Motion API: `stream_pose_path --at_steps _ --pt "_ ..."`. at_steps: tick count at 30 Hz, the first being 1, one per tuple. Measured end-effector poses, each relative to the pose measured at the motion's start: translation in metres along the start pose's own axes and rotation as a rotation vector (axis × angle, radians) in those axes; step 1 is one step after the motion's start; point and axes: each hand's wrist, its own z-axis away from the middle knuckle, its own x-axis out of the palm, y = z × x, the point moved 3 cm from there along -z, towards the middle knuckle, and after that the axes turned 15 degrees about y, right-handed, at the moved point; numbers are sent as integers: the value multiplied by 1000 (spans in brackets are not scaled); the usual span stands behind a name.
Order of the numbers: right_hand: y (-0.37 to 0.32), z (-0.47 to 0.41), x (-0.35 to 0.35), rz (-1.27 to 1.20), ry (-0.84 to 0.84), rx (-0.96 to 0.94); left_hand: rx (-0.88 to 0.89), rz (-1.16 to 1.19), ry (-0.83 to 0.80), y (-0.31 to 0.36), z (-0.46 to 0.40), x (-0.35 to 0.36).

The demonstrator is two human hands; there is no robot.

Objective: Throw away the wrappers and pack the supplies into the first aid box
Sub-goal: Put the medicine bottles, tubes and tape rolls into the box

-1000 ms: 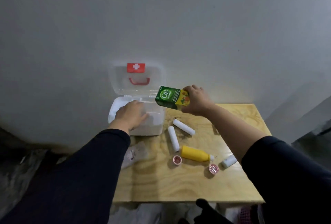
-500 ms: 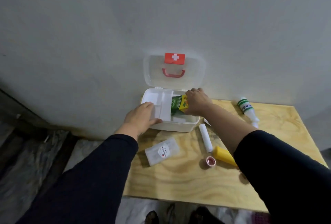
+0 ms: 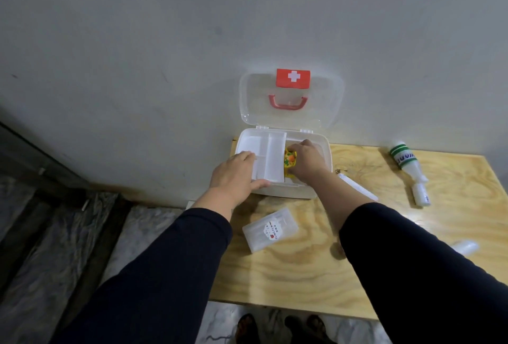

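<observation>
The white first aid box (image 3: 322, 163) stands open at the table's back left corner, its clear lid (image 3: 327, 101) with a red cross and red handle leaning on the wall. My right hand (image 3: 307, 162) is inside the box's right part, closed on the green and yellow carton (image 3: 290, 162), of which only the yellow end shows. My left hand (image 3: 235, 175) lies flat on the box's front left corner, beside the white inner tray (image 3: 268, 159). A clear plastic case (image 3: 270, 229) with a label lies on the table in front of the box.
On the wooden table (image 3: 453, 233), a white roll (image 3: 357, 186) pokes out from behind my right forearm. A white bottle with green bands (image 3: 409, 169) lies at the back right. Another small white item (image 3: 466, 247) sits by my right sleeve. The floor drops off to the left.
My right hand has carried the carton from above the table down into the box's right part. The left hand stays on the box. The view has shifted left and closer.
</observation>
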Motion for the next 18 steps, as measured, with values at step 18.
stream_pose_path --at_steps 18 --pt "2 114 -41 -243 104 -175 -15 -19 -2 3 4 -1"
